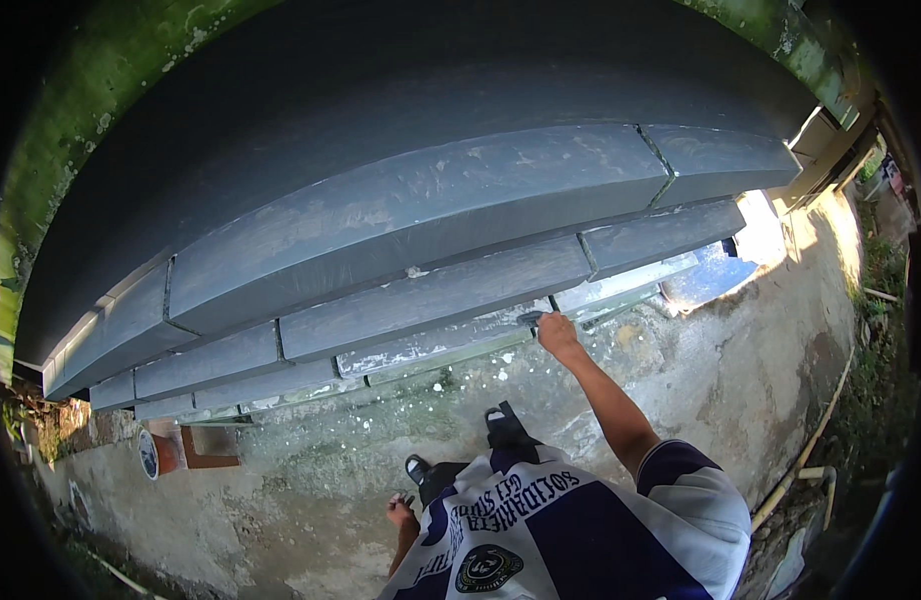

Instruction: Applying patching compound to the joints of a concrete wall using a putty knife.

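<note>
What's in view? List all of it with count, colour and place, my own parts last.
Ledges: at least three, stepped, grey, across the centre; lowest patched white
Dark surface: one, near-black, above
Wall: count unclear, green, pale-spotted, upper left
Ground: one, grey concrete, below
Container: one, reddish-orange, lower left
Rectangular piece: one, brown, beside the container
Sheet-like item: one, blue-white, right end
Pipes: count unclear, pale, lower right
Plants: several, green, right
Hand tool: one, grey, centre
Shirt: one, white and dark purple, bottom
Footwear: two, dark, lower centre
Right hand: one, centre, fingers round the hand tool
Left hand: one, lower centre
</note>
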`<state>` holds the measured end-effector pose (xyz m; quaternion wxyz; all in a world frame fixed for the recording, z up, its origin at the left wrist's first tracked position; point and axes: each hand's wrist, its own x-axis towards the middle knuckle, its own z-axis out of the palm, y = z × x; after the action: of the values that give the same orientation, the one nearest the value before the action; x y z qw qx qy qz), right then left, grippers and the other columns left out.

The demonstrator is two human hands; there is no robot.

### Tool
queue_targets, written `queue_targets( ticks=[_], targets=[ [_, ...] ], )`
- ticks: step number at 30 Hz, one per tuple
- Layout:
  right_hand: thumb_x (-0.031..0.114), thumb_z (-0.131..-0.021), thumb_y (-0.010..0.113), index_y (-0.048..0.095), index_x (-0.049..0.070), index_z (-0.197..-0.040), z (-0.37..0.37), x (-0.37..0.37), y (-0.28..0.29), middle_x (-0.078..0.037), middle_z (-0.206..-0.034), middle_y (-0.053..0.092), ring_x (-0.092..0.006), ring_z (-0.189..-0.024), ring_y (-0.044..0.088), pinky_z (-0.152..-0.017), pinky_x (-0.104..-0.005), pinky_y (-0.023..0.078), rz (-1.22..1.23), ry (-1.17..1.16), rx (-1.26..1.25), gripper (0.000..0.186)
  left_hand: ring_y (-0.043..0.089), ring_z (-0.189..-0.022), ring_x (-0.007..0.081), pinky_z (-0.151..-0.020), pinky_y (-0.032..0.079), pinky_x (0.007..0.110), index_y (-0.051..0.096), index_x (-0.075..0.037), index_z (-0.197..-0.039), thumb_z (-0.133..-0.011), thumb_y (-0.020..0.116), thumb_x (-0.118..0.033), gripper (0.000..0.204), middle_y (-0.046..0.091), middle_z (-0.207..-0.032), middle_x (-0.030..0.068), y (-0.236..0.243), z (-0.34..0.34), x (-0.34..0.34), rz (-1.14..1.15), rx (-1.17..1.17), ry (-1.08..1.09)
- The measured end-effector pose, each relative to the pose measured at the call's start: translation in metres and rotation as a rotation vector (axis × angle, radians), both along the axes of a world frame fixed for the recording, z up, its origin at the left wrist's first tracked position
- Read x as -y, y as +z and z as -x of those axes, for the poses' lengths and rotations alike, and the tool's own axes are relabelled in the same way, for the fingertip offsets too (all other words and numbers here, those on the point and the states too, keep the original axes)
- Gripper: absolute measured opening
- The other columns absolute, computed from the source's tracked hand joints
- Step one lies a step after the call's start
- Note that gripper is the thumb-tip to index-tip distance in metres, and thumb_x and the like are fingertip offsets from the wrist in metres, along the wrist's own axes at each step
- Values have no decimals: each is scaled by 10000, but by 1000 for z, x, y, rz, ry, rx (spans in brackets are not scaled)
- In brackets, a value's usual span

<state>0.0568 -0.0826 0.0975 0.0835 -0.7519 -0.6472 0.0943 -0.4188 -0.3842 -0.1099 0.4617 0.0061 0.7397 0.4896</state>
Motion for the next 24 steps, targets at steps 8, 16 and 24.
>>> queue_targets(
  ticks=[8,16,24],
  targets=[
    [160,-761,557,629,51,-883,-43,-32,-4,-187,-869,611,-330,-867,603,-769,-417,483,74,-65,32,179,653,-770,252,-494,364,318,533,-114,-926,-822,551,-129,106,645,-927,61,0,-28,5,-8,20,-19],
    [194,-799,582,618,-40,-586,-27,-30,41,-162,-595,620,-270,-578,632,-623,-366,520,119,-236,-460,318,651,-703,213,-409,327,243,547,-105,-927,-821,528,-106,107,639,-874,48,8,-5,13,-29,14,8],
    [242,-769,648,586,-43,-667,-83,-30,-32,-219,-705,625,-337,-667,628,-600,-395,481,-38,-612,-533,310,653,-731,245,-425,346,261,534,-118,-923,-822,558,-161,112,646,-917,55,2,22,29,-13,60,6]
  ],
)
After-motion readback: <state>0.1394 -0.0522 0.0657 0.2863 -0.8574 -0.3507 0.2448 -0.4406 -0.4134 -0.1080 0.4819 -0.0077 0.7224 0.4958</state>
